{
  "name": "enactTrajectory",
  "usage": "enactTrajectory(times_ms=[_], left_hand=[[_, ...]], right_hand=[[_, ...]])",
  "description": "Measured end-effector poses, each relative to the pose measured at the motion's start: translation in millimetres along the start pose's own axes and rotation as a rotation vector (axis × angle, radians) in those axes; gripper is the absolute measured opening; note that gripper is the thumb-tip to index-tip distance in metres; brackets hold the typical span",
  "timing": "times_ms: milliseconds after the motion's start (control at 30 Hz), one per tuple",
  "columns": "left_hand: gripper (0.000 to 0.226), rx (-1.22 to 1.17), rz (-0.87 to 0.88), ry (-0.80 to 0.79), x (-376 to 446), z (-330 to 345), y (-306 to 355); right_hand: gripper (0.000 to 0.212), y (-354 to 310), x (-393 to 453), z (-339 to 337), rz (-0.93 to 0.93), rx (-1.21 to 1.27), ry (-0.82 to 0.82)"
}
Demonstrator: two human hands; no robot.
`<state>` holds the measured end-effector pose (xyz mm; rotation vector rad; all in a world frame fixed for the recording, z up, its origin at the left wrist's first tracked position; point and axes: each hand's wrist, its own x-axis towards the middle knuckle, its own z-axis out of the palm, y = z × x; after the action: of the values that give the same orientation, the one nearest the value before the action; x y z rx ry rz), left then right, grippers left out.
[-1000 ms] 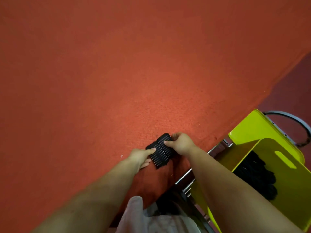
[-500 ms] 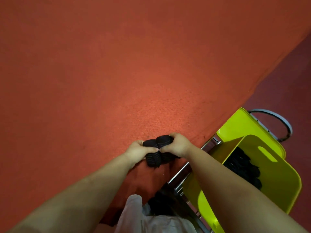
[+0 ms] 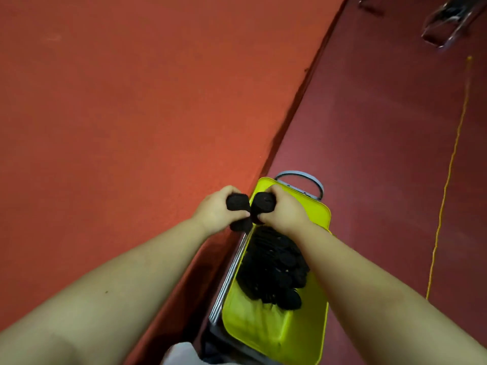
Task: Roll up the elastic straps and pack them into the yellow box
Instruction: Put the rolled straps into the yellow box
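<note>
My left hand (image 3: 214, 210) grips one bundle of black rolled elastic straps (image 3: 237, 202). My right hand (image 3: 286, 212) grips a second black bundle of rolled straps (image 3: 264, 202). The two bundles are held side by side, touching, above the near-left edge of the yellow box (image 3: 276, 335). Inside the box lies a heap of several black rolled straps (image 3: 274, 270). The box stands beside the red table (image 3: 131, 101), below its edge.
The red table's edge runs diagonally from top right to bottom centre. A metal frame (image 3: 229, 280) lies against the box's left side, and a grey handle (image 3: 300, 177) shows behind it. A yellow cord (image 3: 448, 175) crosses the dark red floor. Metal chair legs (image 3: 448, 25) stand at top right.
Both hands lifted the black straps off the table, split them into two bundles and carried them right, over the yellow box. The view swung right too.
</note>
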<state>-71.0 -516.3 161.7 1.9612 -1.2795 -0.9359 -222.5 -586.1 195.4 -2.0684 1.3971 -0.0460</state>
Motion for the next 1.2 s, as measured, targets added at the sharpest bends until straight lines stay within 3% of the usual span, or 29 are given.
enactTrajectory(times_ms=[167, 333, 600, 800, 1033, 1200], left_hand=[[0.047, 0.149, -0.019, -0.022, 7.8, 53.5, 36.9], [0.048, 0.237, -0.024, -0.168, -6.3, 104.7, 30.6], [0.036, 0.335, -0.028, -0.463, -28.9, 152.8, 2.1], [0.035, 0.371, -0.048, -0.632, -37.7, 180.1, -12.2], [0.038, 0.460, -0.039, -0.619, -47.1, 211.9, -32.4], [0.039, 0.499, -0.028, -0.570, -43.7, 227.9, -45.1]], right_hand=[[0.045, 59.6, -22.4, -29.8, 0.151, 0.021, 0.061], [0.049, 114.3, -52.0, -11.4, 0.292, 0.002, 0.001], [0.047, 150.8, -83.7, 44.6, 0.452, 0.048, -0.240], [0.047, 164.7, -101.4, 86.1, 0.509, -0.003, -0.327], [0.036, 171.6, -107.3, 127.8, 0.619, 0.030, -0.253], [0.046, 177.8, -102.0, 150.4, 0.752, 0.171, -0.203]])
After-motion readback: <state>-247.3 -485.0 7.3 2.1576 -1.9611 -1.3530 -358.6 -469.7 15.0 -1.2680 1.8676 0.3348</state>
